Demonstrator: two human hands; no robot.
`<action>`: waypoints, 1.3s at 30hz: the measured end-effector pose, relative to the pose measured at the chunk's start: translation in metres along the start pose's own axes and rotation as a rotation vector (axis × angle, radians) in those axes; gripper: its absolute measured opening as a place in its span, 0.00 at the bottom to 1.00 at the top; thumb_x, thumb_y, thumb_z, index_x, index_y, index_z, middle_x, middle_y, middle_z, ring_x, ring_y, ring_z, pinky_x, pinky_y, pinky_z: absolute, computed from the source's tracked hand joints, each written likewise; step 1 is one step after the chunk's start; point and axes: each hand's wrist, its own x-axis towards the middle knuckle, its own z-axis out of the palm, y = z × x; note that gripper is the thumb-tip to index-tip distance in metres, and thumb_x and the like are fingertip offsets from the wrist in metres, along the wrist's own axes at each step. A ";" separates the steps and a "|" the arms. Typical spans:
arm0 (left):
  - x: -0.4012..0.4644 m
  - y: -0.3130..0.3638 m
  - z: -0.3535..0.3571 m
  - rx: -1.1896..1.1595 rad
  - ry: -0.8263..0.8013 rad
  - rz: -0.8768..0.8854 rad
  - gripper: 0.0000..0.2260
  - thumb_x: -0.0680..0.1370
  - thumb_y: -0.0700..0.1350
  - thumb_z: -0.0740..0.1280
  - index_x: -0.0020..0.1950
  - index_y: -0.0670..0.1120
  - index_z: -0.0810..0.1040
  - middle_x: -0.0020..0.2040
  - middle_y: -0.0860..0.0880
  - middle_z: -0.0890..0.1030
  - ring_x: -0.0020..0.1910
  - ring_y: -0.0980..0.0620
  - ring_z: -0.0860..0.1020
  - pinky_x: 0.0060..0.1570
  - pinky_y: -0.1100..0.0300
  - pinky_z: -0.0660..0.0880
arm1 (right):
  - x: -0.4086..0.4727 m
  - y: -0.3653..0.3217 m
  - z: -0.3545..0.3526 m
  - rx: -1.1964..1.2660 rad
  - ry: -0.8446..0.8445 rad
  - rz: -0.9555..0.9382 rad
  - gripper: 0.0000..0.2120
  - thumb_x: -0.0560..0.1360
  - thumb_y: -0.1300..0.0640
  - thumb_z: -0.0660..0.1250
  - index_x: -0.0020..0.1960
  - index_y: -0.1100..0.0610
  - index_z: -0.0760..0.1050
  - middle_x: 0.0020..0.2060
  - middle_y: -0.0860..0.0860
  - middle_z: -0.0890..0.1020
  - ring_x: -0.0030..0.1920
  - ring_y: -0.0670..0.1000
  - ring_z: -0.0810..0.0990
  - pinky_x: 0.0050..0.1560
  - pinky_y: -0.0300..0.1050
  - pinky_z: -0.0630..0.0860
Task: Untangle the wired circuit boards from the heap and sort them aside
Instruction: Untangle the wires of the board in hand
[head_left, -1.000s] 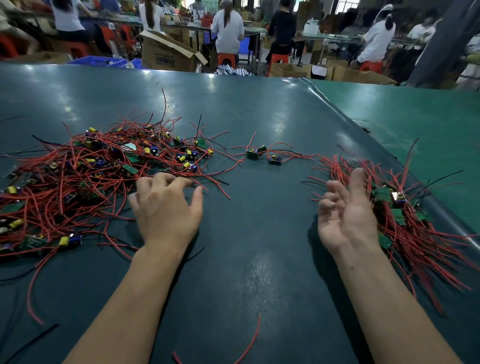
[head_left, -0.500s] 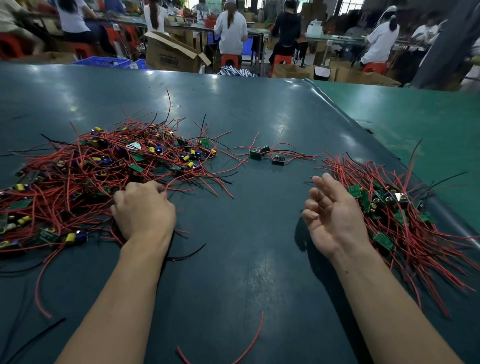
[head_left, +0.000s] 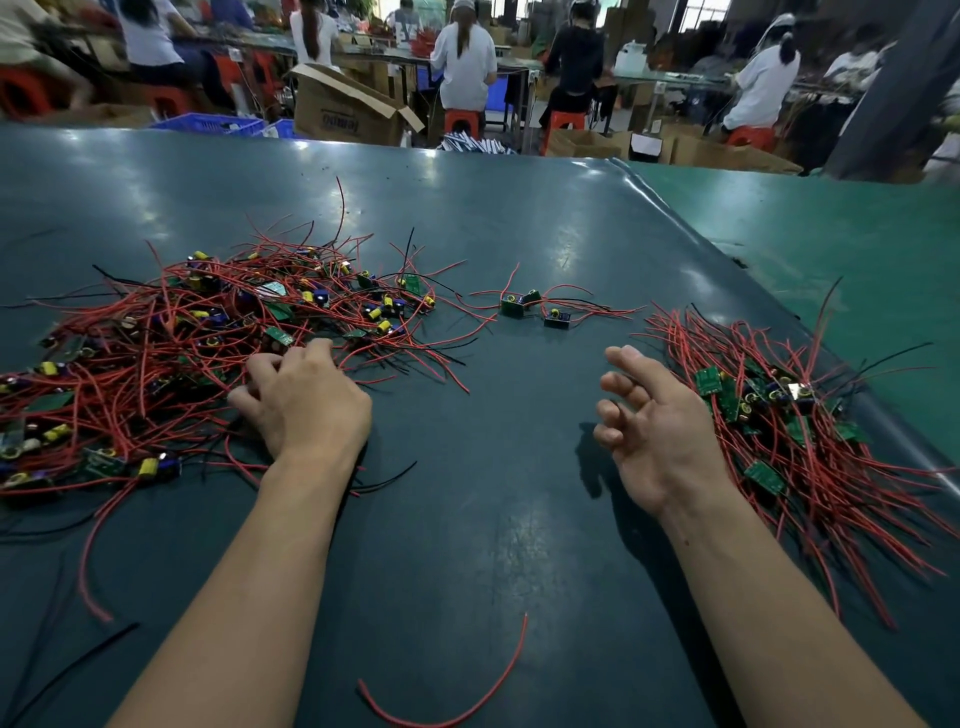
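The heap (head_left: 208, 353) of wired circuit boards is lying on the left of the worktop (head_left: 493, 519), red leads knotted through green boards and yellow capacitors. My left hand (head_left: 306, 400), which was spread flat above the wires a second ago, is now digging into the near edge with fingers curled round a clump of leads (which board they belong to I cannot tell). That suggests a fresh pick is beginning. My right hand (head_left: 654, 431) is hovering empty, palm turned inward and fingers loosely apart, drifting left from the sorted pile (head_left: 789, 431) at the right. Beyond, two loose boards (head_left: 535, 309) are sitting between the piles, and a stray red wire (head_left: 457, 691) is lying near me.
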 end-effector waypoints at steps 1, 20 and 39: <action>0.000 -0.001 -0.001 -0.021 0.017 -0.023 0.12 0.79 0.45 0.64 0.62 0.48 0.78 0.58 0.45 0.80 0.62 0.41 0.66 0.59 0.45 0.61 | 0.000 0.000 0.001 -0.009 -0.006 0.005 0.05 0.76 0.54 0.67 0.49 0.55 0.79 0.30 0.46 0.77 0.25 0.44 0.70 0.22 0.36 0.64; -0.058 0.044 -0.014 -0.735 0.236 1.043 0.07 0.75 0.35 0.70 0.46 0.46 0.84 0.43 0.52 0.81 0.45 0.45 0.76 0.47 0.40 0.69 | -0.012 0.026 0.027 -0.225 -0.265 -0.073 0.24 0.72 0.39 0.60 0.53 0.59 0.77 0.38 0.51 0.82 0.24 0.49 0.75 0.19 0.37 0.67; -0.062 0.047 -0.006 -0.897 -0.302 0.503 0.13 0.78 0.58 0.65 0.48 0.52 0.84 0.35 0.62 0.81 0.36 0.59 0.80 0.37 0.61 0.75 | -0.013 0.017 0.015 -0.163 -0.404 -0.030 0.08 0.73 0.63 0.69 0.50 0.55 0.81 0.43 0.53 0.83 0.35 0.49 0.79 0.24 0.38 0.71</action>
